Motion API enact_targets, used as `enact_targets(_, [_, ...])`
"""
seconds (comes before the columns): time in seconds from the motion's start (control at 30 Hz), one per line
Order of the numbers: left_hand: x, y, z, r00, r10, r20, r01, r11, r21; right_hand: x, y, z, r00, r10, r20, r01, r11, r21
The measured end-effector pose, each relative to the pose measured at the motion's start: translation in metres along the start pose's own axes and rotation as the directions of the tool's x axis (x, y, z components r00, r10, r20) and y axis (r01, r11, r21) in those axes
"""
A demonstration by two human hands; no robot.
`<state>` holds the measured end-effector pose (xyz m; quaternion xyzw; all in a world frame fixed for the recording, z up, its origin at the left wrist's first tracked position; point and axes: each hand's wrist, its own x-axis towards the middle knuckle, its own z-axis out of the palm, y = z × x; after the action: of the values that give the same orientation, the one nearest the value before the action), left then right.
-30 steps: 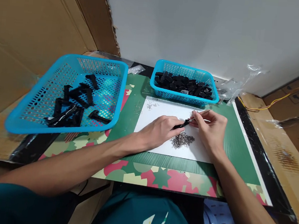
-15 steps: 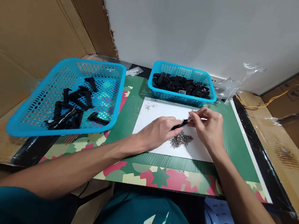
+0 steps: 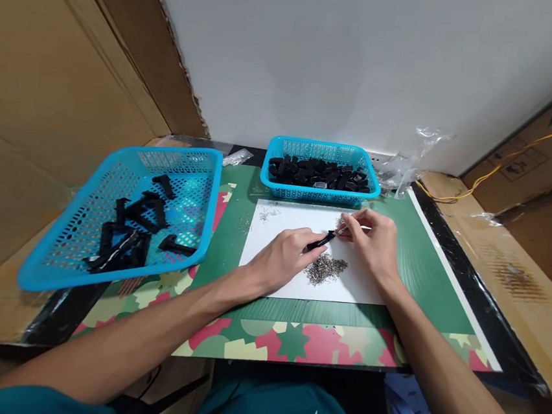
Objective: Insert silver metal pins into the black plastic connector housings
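My left hand (image 3: 281,259) is closed on a slim black plastic part (image 3: 320,241), gripped between thumb and fingers above the white sheet (image 3: 278,288). My right hand (image 3: 373,242) is pinched at the far end of that part, holding a thin metallic tool that looks like tweezers, mostly hidden by the fingers. Its tip meets or nearly meets the black part; contact is too small to make out. Just below both hands lies a heap of small, shiny metal pieces (image 3: 324,269), perhaps springs or pins. A looser scatter of similar pieces (image 3: 266,214) is at the sheet's upper left.
A blue basket (image 3: 213,207) at left holds several long black parts (image 3: 146,211). Behind the sheet, a smaller blue basket (image 3: 318,196) holds many short black pieces (image 3: 309,171). Clear plastic bags (image 3: 399,170), a yellow cable (image 3: 494,173) and cardboard walls (image 3: 58,82) surround the green mat (image 3: 425,280).
The camera view has tilted, so the baskets and table sit lower in the picture. Both hands stay together at the black part; the right hand's tool shows less than before.
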<state>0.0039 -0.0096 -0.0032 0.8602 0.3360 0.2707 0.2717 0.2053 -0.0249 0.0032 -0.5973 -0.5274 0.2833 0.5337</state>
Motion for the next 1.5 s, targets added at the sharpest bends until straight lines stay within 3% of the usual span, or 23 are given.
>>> enact_targets(0.1, [-0.001,-0.001,0.001,1.000,0.021,0.007,-0.021,1.000,0.011,0.000,0.001,0.000,1.000,-0.001,0.007,0.001,1.000,0.006])
enact_targets(0.33, [-0.001,-0.001,0.001,1.000,0.018,0.022,-0.017,1.000,-0.013,-0.004,0.000,0.000,0.993,-0.110,0.043,0.116,0.978,-0.176])
enact_targets(0.6, [0.006,0.003,-0.003,0.989,-0.145,-0.032,0.135,0.969,-0.207,-0.001,0.004,0.008,0.992,-0.119,0.047,0.124,0.984,-0.124])
enact_targets(0.77, [0.008,-0.005,-0.007,0.955,-0.233,-0.186,0.171,0.939,-0.299,-0.006,0.003,0.010,0.983,-0.182,-0.031,0.178,0.979,-0.102])
enact_targets(0.83, [0.008,-0.011,-0.009,0.930,-0.264,-0.257,0.165,0.923,-0.349,-0.006,0.001,0.004,0.975,-0.218,0.043,0.222,0.958,-0.181])
enact_targets(0.9, [0.008,-0.014,-0.011,0.911,-0.285,-0.299,0.162,0.913,-0.375,-0.002,0.001,-0.004,0.954,-0.203,0.221,0.256,0.936,-0.243])
enact_targets(1.0, [0.008,-0.013,-0.012,0.907,-0.308,-0.287,0.179,0.899,-0.400,0.004,0.004,-0.016,0.861,-0.106,0.498,0.268,0.926,-0.266])
enact_targets(1.07, [0.007,-0.010,-0.012,0.914,-0.314,-0.257,0.189,0.890,-0.414,0.006,0.006,-0.021,0.806,-0.033,0.592,0.244,0.928,-0.280])
enact_targets(1.27, [0.006,-0.007,-0.010,0.929,-0.295,-0.222,0.181,0.888,-0.422,0.009,0.006,-0.028,0.742,0.029,0.670,0.198,0.945,-0.259])
enact_targets(1.5, [0.008,-0.008,-0.008,0.935,-0.290,-0.206,0.186,0.892,-0.412,0.011,0.007,-0.029,0.738,0.021,0.674,0.193,0.951,-0.240])
